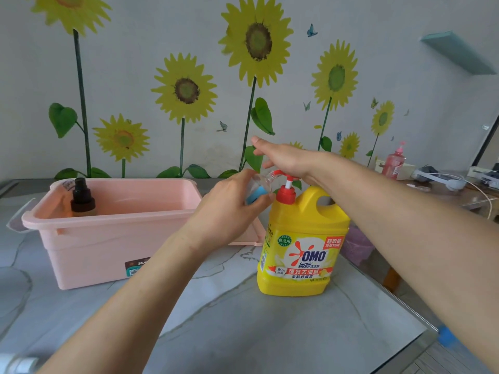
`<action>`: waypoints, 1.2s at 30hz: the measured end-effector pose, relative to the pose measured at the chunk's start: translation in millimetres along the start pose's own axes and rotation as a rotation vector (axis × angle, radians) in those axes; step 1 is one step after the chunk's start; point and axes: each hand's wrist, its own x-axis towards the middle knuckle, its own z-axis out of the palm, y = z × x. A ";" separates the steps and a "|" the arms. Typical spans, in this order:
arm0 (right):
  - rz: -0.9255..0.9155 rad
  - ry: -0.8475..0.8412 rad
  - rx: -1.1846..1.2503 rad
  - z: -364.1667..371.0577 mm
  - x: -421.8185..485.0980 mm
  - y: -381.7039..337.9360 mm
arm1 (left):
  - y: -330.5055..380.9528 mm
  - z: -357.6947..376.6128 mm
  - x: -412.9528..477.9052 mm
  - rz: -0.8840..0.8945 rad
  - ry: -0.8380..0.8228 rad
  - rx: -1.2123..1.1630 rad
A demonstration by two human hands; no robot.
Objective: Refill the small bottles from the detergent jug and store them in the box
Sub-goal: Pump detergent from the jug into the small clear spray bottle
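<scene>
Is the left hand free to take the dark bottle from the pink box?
Probably not yet: the left hand grips a small clear bottle. The pink box is open, so nothing covers the dark bottle.

Small clear bottle (257, 192) held by left hand (229, 209) at spout of yellow plastic jug (299, 238); red pump (286, 194) pressed by right hand (289, 157).

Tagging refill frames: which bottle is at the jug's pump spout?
The clear blue-labelled bottle, gripped in the left hand, mouth at the red pump spout. The dark bottle with the black cap stands in the pink box.
</scene>
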 end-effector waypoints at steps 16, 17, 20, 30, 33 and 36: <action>0.035 -0.032 -0.049 2.5 -0.8 0.6 | 0.0 -1.7 -1.6 -0.015 -0.003 0.005; 0.047 -0.037 -0.058 0.5 -0.9 -1.4 | 0.7 -1.7 -1.9 -0.015 -0.006 0.004; 0.031 -0.020 -0.033 -2.3 -1.7 -4.1 | 2.0 -2.4 -1.0 -0.007 0.004 0.002; 0.034 -0.043 -0.081 -2.6 -6.0 -7.0 | 2.7 -2.0 -2.1 -0.005 -0.004 0.006; 0.008 0.003 0.004 0.9 -5.9 0.6 | 3.3 -2.3 -1.8 0.001 -0.003 0.010; 0.014 -0.005 -0.023 5.7 -6.3 2.4 | 3.2 -1.9 -2.4 -0.003 -0.008 0.020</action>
